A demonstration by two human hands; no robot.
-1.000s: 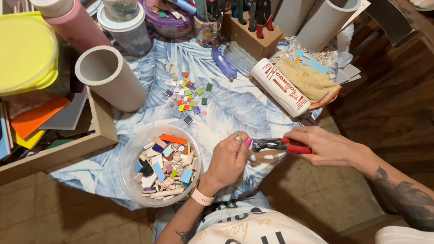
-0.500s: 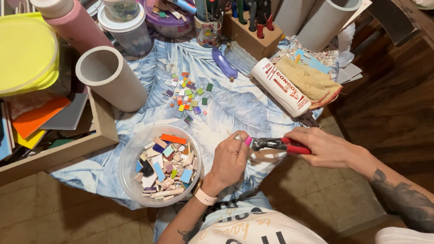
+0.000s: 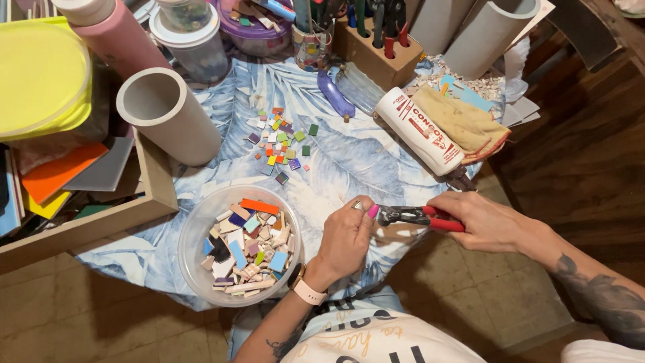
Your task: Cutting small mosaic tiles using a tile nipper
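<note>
My right hand (image 3: 485, 222) is closed around the red-sleeved handles of the metal tile nippers (image 3: 418, 216), gripping them firmly. The tool's long axis runs nearly level across my view, handles toward my right hand, dark steel head pointing toward my left. The head ends just beside the fingertips of my left hand (image 3: 346, 236).

My left hand is curled shut in a pinch at the nipper head. The piece it holds there is too small and too covered by the fingers to make out; I cannot tell its colour or shape. The left hand is therefore the nearer hand to the cutting end, and the right is the nearer hand to the handles. The two hands meet over the blue-and-white leaf-print cloth (image 3: 349, 158) that covers the bench.

Taking the nippers as the landmark:
- To their left, just past my left wrist, stands the clear round plastic bowl of mixed tile offcuts (image 3: 242, 245).
- Beyond them, farther from me, lies the scatter of small coloured mosaic squares (image 3: 281, 138) on the cloth.
- Beyond and slightly right lies the white cylindrical tube with red printing (image 3: 418, 130), set diagonally, with a tan cloth glove (image 3: 463, 124) touching its far side.
- Far beyond and left lies the grey cardboard tube (image 3: 168, 114), on its side.
</note>
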